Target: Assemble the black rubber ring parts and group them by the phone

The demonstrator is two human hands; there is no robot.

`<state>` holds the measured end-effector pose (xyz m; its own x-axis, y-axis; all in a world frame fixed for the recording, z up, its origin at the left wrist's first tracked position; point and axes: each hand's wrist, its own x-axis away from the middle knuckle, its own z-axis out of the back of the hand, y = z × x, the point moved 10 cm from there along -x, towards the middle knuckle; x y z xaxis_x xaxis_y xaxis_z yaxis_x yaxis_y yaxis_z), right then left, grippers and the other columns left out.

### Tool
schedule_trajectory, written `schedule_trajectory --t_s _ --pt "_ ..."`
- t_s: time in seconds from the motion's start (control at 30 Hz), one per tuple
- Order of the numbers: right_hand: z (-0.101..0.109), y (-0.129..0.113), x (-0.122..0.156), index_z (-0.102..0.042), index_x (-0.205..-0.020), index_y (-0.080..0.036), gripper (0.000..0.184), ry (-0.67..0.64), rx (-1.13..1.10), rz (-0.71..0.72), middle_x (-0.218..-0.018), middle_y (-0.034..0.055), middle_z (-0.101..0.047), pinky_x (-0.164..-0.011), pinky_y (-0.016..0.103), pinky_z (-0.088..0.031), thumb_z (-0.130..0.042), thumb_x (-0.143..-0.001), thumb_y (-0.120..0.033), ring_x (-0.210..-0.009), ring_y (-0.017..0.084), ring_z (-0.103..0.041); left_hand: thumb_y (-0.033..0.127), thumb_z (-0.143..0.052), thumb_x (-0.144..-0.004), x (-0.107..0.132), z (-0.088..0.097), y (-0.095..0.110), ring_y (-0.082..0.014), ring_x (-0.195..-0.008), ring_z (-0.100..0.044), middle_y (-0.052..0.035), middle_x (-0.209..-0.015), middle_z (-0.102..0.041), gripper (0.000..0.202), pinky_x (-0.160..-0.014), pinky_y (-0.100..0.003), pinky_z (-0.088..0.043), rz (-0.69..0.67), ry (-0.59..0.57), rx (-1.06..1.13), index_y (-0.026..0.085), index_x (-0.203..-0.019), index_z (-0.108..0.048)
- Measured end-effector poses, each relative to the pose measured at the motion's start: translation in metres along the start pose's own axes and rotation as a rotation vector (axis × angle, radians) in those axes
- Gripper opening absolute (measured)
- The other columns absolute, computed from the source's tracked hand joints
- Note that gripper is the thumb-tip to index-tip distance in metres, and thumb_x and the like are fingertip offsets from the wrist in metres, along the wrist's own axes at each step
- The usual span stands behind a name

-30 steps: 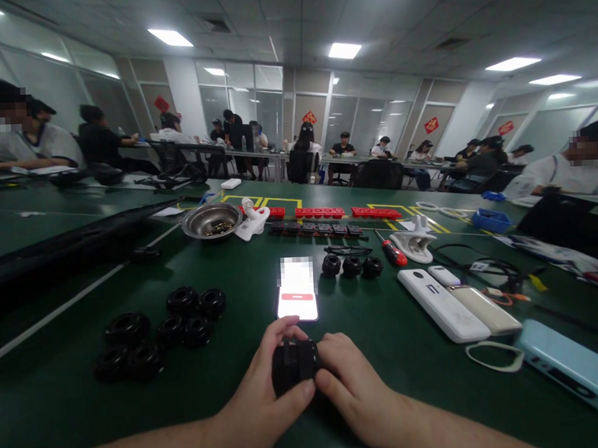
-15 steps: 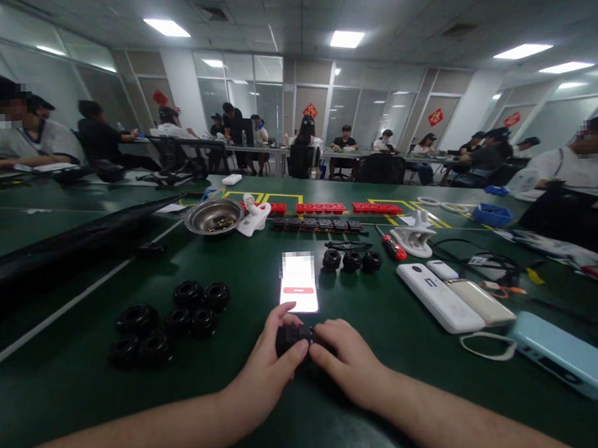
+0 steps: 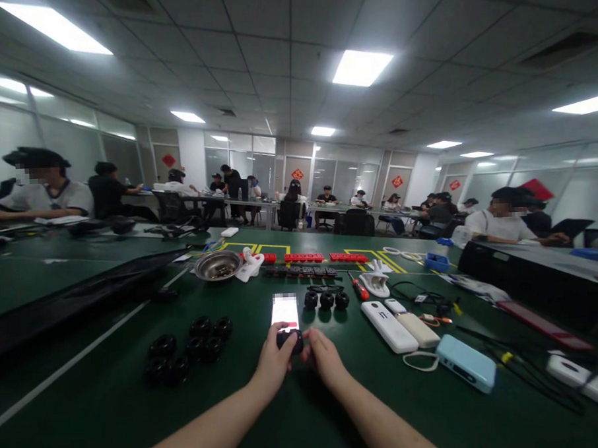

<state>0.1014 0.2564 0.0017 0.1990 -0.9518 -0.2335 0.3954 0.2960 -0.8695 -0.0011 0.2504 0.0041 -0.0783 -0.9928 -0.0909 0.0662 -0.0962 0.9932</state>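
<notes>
My left hand (image 3: 275,354) is closed around a small black round part (image 3: 290,342), just in front of a lit phone (image 3: 285,310). Close by on the right, my right hand (image 3: 323,356) has its fingers curled together, apart from that part; whether anything small sits in them is hidden. Beyond the hands stand three black ring-shaped wheels (image 3: 326,300) in a row. Several more black wheels (image 3: 204,347) are grouped to the left.
A steel bowl (image 3: 218,267) of small metal pieces stands at the back left. Black block strips (image 3: 301,272) and red trays (image 3: 304,257) lie behind the phone. To the right are a red screwdriver (image 3: 360,287), a white power bank (image 3: 390,327), a blue power bank (image 3: 466,363) and cables.
My right hand has come away from the black part, which stays in my left hand. The head view has tilted up and turned slightly right.
</notes>
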Motion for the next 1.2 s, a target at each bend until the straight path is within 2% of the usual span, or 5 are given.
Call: schedule_trajectory --t_s 0.17,0.37,0.57,0.9,1.2 --pt "-0.013 0.008 0.004 -0.053 -0.074 -0.014 0.049 -0.055 -0.085 -0.064 -0.052 -0.0022 -0.047 -0.039 0.022 -0.037 -0.029 -0.082 -0.056 -0.043 0.011 -0.046 0.027 -0.056 -0.069 0.019 -0.002 0.004 -0.0191 -0.090 -0.051 -0.0047 -0.094 -0.051 0.042 -0.079 -0.031 -0.042 -0.091 -0.019 -0.048 0.016 -0.107 -0.043" --pt "-0.009 -0.010 0.013 -0.047 -0.096 -0.019 0.024 -0.091 -0.128 -0.014 -0.072 -0.0007 -0.054 -0.045 0.023 -0.044 -0.049 -0.078 -0.035 -0.056 0.013 -0.054 0.044 -0.040 -0.077 0.020 -0.002 -0.007 -0.0139 -0.060 -0.052 -0.0071 -0.091 -0.049 0.041 -0.042 -0.023 -0.041 0.018 -0.006 -0.008 0.017 -0.108 -0.036" --pt "0.003 -0.026 0.017 -0.037 -0.117 -0.022 0.055 -0.047 -0.108 0.054 -0.106 0.0050 -0.050 -0.075 0.031 -0.043 -0.062 -0.067 -0.022 -0.088 0.018 -0.052 0.043 -0.047 -0.074 0.009 -0.006 -0.015 -0.0088 -0.047 -0.046 0.0023 -0.069 -0.049 0.031 -0.038 -0.019 -0.037 0.031 -0.033 0.062 0.018 -0.090 -0.039" --pt "0.007 -0.002 0.007 -0.053 -0.075 -0.016 0.037 -0.011 -0.167 -0.056 -0.049 -0.0038 -0.047 -0.039 0.022 -0.034 -0.042 -0.078 -0.052 -0.039 0.010 -0.043 0.049 -0.047 -0.070 0.004 -0.015 -0.026 -0.0098 -0.043 -0.048 0.0038 -0.056 -0.049 0.036 -0.034 -0.017 -0.030 0.051 -0.110 0.131 0.017 -0.086 -0.043" --pt "0.010 -0.040 0.025 -0.038 -0.120 -0.022 0.054 -0.063 0.022 0.076 -0.105 0.0044 -0.055 -0.079 0.032 -0.040 -0.057 -0.070 -0.019 -0.090 0.019 -0.052 0.047 -0.042 -0.071 0.009 -0.014 -0.021 -0.0111 -0.042 -0.053 0.0017 -0.063 -0.053 0.035 -0.040 -0.022 -0.039 0.156 -0.142 0.195 0.017 -0.090 -0.038"
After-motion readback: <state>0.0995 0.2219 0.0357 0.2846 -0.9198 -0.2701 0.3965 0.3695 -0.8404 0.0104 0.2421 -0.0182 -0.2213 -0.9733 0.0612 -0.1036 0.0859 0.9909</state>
